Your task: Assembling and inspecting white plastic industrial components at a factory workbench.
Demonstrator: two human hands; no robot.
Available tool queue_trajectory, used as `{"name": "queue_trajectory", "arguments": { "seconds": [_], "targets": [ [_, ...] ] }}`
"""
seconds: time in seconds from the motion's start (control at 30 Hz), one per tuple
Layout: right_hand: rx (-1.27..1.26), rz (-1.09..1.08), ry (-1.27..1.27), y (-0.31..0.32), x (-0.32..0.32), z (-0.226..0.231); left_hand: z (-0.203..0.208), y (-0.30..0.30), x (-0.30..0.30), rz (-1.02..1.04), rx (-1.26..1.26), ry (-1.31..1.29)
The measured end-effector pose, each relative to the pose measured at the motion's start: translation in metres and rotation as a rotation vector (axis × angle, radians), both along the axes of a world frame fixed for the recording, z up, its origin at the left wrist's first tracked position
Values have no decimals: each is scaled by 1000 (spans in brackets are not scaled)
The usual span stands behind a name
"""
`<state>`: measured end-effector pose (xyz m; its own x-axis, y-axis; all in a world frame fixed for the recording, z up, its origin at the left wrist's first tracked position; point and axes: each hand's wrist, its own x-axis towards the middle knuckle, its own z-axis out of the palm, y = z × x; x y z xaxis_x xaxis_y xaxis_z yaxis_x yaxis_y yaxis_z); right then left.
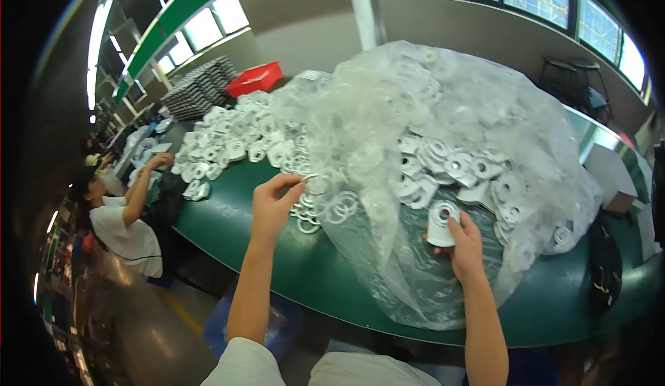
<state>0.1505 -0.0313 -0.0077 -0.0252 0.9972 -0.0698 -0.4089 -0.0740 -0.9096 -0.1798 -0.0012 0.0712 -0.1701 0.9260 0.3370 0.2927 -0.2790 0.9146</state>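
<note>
Head view: beyond the tabletop (225,202) front edge, the left hand (275,202) pinches a white ring (317,194); the right hand's (465,242) fingers clamp a holed white piece (439,233).

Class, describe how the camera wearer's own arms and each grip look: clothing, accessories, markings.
The left grip and right grip are ungloved. The left forearm is bare below a plain white sleeve; the right forearm is bare as far as it shows. No watch, bracelet or marking is visible on either wrist.
</note>
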Motion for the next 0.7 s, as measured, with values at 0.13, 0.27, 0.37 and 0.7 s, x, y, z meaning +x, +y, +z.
{"name": "queue_trajectory", "arguments": {
  "seconds": [0.13,0.27,0.37,0.7],
  "targets": [
    [-25,38,71,5,3,-7,-10,18,103,-430,-146,-154],
    [-25,48,124,0,7,-3,-39,25,167,-610,-258,-223],
    [-43,36,151,-1,4,-1,-50,20,172,-590,-295,-188],
    [-12,34,61,0,7,4,-62,18,179,-535,-288,-223]
  ]
}}
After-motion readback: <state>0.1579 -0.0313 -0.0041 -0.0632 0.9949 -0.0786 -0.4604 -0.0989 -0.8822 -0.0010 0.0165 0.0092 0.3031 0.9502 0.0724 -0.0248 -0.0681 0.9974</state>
